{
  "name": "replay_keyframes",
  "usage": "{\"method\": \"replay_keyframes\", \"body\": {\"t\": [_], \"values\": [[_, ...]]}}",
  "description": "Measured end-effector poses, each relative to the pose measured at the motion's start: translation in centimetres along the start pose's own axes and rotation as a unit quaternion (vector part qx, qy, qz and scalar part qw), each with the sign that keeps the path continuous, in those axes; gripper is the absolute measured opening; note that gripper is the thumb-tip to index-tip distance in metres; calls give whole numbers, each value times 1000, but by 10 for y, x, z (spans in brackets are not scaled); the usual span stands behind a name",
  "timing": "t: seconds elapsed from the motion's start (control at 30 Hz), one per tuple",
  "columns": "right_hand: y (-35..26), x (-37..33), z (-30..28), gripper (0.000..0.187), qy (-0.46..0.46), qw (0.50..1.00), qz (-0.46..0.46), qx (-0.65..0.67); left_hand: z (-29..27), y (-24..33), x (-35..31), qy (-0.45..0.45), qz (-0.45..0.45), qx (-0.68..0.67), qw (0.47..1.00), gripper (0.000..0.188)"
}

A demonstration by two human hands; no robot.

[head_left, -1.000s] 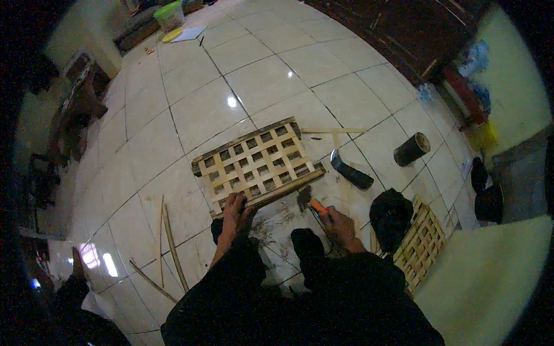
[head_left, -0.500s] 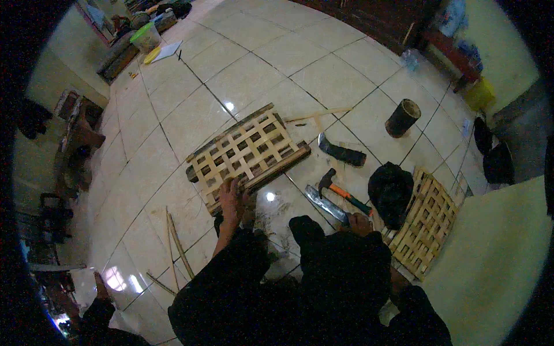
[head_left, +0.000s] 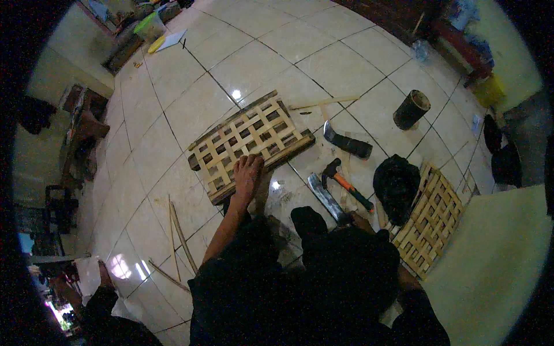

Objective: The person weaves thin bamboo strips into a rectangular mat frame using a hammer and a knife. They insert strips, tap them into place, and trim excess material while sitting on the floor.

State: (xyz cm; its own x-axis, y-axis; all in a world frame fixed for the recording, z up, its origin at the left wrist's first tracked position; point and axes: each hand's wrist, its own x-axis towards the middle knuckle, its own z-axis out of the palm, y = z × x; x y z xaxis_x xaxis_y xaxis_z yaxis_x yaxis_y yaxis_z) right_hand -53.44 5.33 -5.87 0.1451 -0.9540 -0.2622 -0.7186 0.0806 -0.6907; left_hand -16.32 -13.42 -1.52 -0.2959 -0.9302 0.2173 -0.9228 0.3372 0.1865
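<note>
A woven bamboo lattice panel (head_left: 254, 135) with dark wooden rails along its long sides lies on the floor in front of me. My left hand (head_left: 248, 173) is at its near rail, fingers bent and close together over the slats. My right hand (head_left: 361, 221), partly hidden behind dark clothing, is closed at the handle end of a machete (head_left: 326, 196). The blade points forward and left. Just beyond it lies a claw hammer (head_left: 349, 185) with an orange and black handle. Farther off rests a curved blade with a dark wrapped handle (head_left: 349, 144).
On the right are a black bundle (head_left: 396, 190), a second lattice panel (head_left: 433, 222) and a hollow bamboo section (head_left: 412, 109). Thin strips (head_left: 180, 236) lie at left. A person's dark-clad limb (head_left: 104, 300) shows at lower left. A green-rimmed tub (head_left: 150, 27) stands far back.
My left hand has slid to the right and farther forward along the lattice panel's near side. The right hand is more covered by dark clothing. The view has shifted slightly.
</note>
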Motion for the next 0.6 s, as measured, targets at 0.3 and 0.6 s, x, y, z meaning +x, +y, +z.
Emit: {"method": "replay_keyframes", "body": {"t": [0.3, 0.6], "values": [[-36, -10, -9, 49, -78, 971, 61, 219, 31, -5, -9, 30, -31, 36, 998, 42], [-84, 11, -39, 36, -121, 976, 7, 180, 25, -14, -9, 85, 53, 151, 983, 47]]}}
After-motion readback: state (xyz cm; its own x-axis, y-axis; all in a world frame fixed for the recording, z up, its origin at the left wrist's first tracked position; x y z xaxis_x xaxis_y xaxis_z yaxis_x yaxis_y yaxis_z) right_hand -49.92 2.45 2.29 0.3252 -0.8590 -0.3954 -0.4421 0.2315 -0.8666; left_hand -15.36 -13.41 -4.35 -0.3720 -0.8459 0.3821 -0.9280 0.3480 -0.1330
